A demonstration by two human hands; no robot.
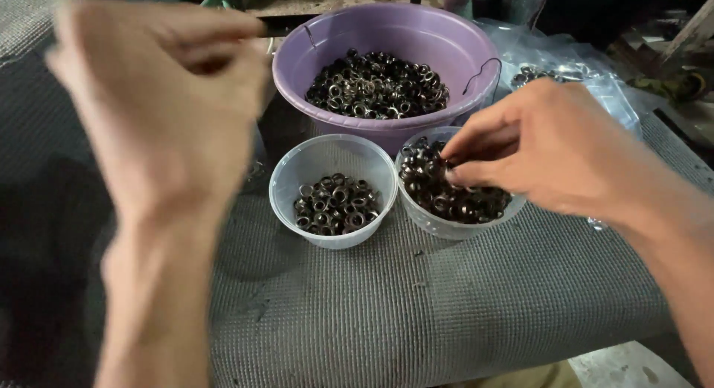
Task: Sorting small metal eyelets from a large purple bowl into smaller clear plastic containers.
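Note:
My left hand point(160, 91) is raised close to the camera at the left, blurred, its fingers curled shut; what it holds, if anything, I cannot make out. My right hand point(547, 146) reaches into the right clear plastic bowl point(428, 217), fingertips pinched among several small dark metal rings point(446, 195). Whether a ring is pinched I cannot tell. A second clear bowl point(297, 169) to its left holds more rings point(335, 204). Behind both stands a purple basin point(446, 42) with a heap of the same rings point(378, 85).
The bowls rest on a grey woven mat point(416, 306). A clear plastic bag point(580, 68) with more rings lies behind my right hand. A thin black wire point(483, 68) hangs over the basin's right rim. Dark clutter lies at the back right.

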